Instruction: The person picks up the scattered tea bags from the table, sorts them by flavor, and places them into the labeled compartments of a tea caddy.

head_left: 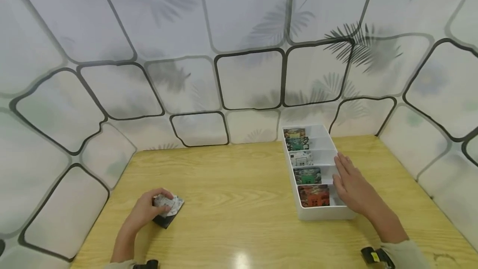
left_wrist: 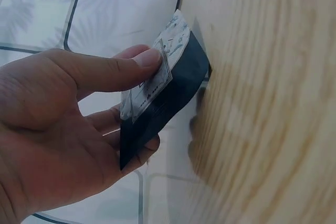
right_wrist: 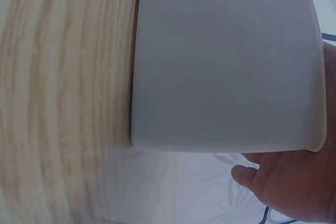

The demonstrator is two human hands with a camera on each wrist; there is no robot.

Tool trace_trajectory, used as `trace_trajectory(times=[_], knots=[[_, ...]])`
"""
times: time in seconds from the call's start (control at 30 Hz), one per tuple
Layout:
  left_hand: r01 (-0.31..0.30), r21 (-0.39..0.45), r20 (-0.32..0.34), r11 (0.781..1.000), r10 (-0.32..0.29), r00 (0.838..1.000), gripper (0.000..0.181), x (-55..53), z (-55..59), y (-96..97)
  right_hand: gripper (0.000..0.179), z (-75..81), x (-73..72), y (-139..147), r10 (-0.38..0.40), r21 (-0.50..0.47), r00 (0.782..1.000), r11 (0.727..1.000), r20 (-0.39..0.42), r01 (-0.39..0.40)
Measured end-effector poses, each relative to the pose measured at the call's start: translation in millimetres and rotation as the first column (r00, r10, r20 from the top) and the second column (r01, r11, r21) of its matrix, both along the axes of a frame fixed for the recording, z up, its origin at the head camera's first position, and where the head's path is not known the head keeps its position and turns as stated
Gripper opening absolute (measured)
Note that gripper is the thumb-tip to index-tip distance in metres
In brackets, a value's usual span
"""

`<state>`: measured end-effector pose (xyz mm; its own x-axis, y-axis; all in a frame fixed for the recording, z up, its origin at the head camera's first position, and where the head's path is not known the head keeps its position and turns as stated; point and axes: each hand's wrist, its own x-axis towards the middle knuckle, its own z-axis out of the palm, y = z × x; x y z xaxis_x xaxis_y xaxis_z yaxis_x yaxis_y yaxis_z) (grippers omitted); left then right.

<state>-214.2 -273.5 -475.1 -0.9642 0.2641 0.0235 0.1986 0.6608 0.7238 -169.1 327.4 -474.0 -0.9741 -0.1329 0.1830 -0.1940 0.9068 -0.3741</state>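
My left hand [head_left: 143, 210] pinches a flat packet [left_wrist: 176, 51] between thumb and fingers, low over the left part of the table. The packet has a white-and-grey patterned face and a dark part along one side. Its underside is hidden. Over on the right, my right hand [head_left: 354, 188] rests along the right wall of a white compartment box [head_left: 326, 213], its fingers fairly straight. In the right wrist view, the box's plain end [right_wrist: 226, 66] hides much of that hand.
Inside the box, packets lie on the left side of the compartments: an orange-red packet [head_left: 313, 196] at the front, a green packet [head_left: 307, 175], a white packet [head_left: 301, 158], and a colourful packet [head_left: 297, 143] at the back. A patterned curtain [head_left: 246, 82] surrounds the wooden table [head_left: 231, 186].
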Motion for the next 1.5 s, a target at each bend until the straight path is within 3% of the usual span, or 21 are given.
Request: trace_trajectory(times=[0.23,0.53,0.83,0.93,1.2,1.33,1.5], knots=[[0.014,0.029,-0.061,0.999,-0.013,0.998,0.022,-5.0,2.3,1.6,0.062,1.7,-1.7,3.7,0.002,-0.009,1.000,1.000,-0.003,-0.002],[0.010,0.162,0.019,0.987,-0.013,1.000,0.025,-2.1,7.5,2.3,0.062,-2.3,-0.2,2.1,0.007,-0.018,1.000,1.000,-0.005,-0.007],[0.038,0.245,-0.033,0.969,-0.031,0.999,0.032,-0.3,13.1,16.3,0.062,-3.5,2.0,3.7,0.003,-0.022,1.000,1.000,-0.009,-0.004],[0.014,0.277,-0.030,0.961,-0.006,1.000,0.036,0.9,14.3,21.0,0.062,-3.4,1.2,3.1,0.006,-0.020,1.000,1.000,-0.008,-0.006],[0.019,0.287,-0.169,0.958,0.031,0.985,0.045,6.8,14.0,36.0,0.061,-1.2,-2.2,0.6,0.019,0.006,0.999,1.000,-0.026,-0.019],[0.030,0.320,-0.253,0.947,0.055,0.966,0.044,6.0,14.0,45.2,0.061,-1.4,-2.1,0.5,0.017,0.007,1.000,1.000,-0.016,-0.017],[0.067,0.393,-0.339,0.917,0.077,0.938,0.041,3.7,12.2,54.0,0.062,-2.3,-0.8,1.0,0.008,0.007,1.000,1.000,-0.004,-0.008]])
